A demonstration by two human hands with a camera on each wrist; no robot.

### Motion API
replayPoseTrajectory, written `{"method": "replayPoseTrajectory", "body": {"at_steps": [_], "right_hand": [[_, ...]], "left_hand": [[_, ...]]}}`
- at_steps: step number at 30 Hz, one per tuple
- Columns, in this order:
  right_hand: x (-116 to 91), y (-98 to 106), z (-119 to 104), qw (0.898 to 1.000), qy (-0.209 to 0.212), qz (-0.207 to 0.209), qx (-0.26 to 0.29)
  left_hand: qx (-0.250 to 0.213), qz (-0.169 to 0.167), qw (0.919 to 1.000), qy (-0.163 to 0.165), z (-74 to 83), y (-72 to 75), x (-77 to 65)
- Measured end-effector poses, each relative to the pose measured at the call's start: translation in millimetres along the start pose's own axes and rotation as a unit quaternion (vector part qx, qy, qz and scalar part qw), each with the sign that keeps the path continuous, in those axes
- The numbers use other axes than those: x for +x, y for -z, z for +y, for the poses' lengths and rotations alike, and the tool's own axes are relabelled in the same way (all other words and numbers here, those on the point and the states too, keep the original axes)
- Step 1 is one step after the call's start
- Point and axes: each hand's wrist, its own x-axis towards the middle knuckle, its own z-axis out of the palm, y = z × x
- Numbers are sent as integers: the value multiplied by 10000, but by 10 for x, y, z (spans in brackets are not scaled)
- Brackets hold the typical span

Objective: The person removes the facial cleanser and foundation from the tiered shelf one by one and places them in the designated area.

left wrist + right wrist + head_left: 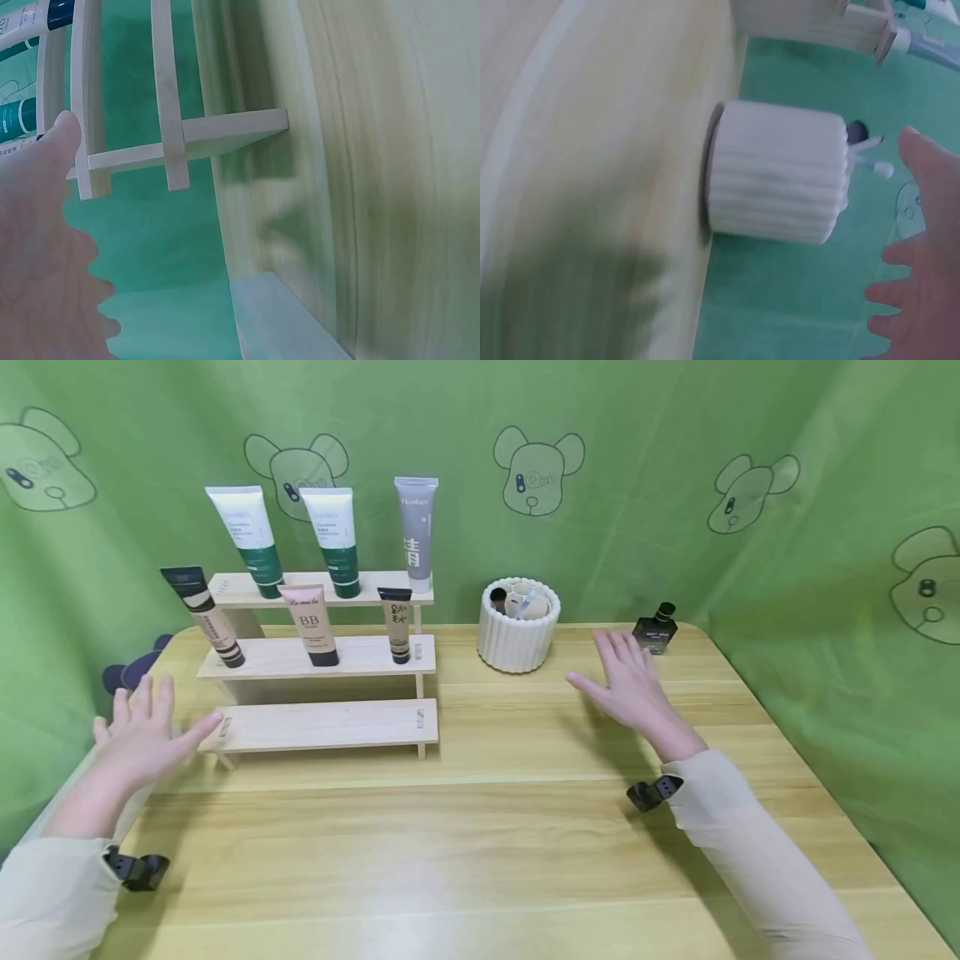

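My left hand is spread with straight fingers beside the left end of a three-tier wooden shelf, holding nothing. In the left wrist view, the left thumb overlaps the shelf's side frame; I cannot tell whether they touch. My right hand hovers over the table with its fingers extended and nothing in them. Just beyond its fingertips stands a small black perfume bottle, partly hidden. To its left is a white ribbed brush holder with a dark brush inside, also seen in the right wrist view.
White-and-green tubes and a grey tube stand on the top tier. Below them are a black-capped striped tube, a pink BB cream tube and a small gold-black tube. A green curtain hangs behind the wooden table.
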Motion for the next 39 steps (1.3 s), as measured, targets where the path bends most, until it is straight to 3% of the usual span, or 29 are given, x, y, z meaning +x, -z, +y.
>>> {"method": "replayPoseTrajectory", "body": {"at_steps": [9,21,27,33,39], "right_hand": [[111,0,-327,9937,661,376,822],[375,-69,-982,9620,1338,917,2196],[517,-191,-1302,9402,1439,625,3024],[649,-385,-1564,9240,1435,232,3538],[750,-452,-1781,9019,1366,248,4091]], "left_hand": [[-326,251,9978,-520,37,-114,17],[-676,403,9908,-1103,52,-246,-25],[-738,425,9863,-1414,75,-288,-30],[-841,320,9848,-1483,83,-323,-36],[-683,256,9851,-1555,81,-356,-56]]}}
